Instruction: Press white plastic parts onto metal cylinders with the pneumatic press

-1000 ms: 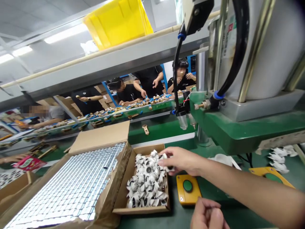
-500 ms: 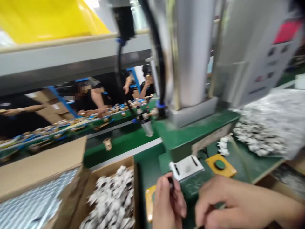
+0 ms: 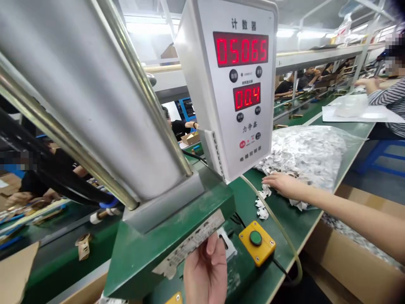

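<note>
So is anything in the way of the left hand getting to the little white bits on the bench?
Yes. The yellow button box sits on the bench between the left hand and the loose white pieces. The pale tube runs along the far side of those pieces, so it isn't in the way.

The right hand [image 3: 284, 184] lies flat against a clear bag of white parts [image 3: 303, 156] — the left hand [image 3: 205, 270] rises just left of a yellow push-button box [image 3: 257, 242].
</note>
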The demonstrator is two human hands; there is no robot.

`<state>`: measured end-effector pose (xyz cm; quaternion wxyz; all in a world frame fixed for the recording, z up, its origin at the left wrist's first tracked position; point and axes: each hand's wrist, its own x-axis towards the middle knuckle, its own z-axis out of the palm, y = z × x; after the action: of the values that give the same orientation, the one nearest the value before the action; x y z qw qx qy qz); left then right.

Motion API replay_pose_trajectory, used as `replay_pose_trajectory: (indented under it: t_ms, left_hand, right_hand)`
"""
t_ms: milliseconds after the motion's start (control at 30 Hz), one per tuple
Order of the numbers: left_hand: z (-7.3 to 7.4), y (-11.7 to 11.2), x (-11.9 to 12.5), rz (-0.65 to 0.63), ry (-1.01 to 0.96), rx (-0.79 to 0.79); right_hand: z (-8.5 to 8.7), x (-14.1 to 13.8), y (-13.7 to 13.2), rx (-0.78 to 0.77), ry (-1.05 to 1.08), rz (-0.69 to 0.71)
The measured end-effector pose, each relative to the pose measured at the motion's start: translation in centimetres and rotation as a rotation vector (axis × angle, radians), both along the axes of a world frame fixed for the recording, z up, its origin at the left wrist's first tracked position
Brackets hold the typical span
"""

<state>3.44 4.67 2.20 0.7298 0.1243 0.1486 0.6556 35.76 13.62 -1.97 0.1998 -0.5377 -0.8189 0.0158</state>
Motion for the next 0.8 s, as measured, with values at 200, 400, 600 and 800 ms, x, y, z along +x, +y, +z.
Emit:
replay_pose_trajectory:
  t_ms: [200,400,600,800]
  left_hand:
    - [1.2,-0.8,0.6,0.077,0.213,-0.04]
    - [0.2,-4.0,-3.6,0.331,0.563,-0.145]
    - [-1.1,-5.9,-5.5,0.476,0.584,-0.26]
    - [-3.4,-6.9,-6.9,0.443,0.556,-0.244]
  right_hand:
    - [-1.1,-0.7,3.0,0.04,-0.174,0.009]
    - [3.4,-2.9,-2.2,0.223,-0.032,-0.13]
    - [5.7,-15.6,-9.4,0.108,0.303,0.11]
    - [1.0,-20.6,-7.6,0.048,0.225,0.292]
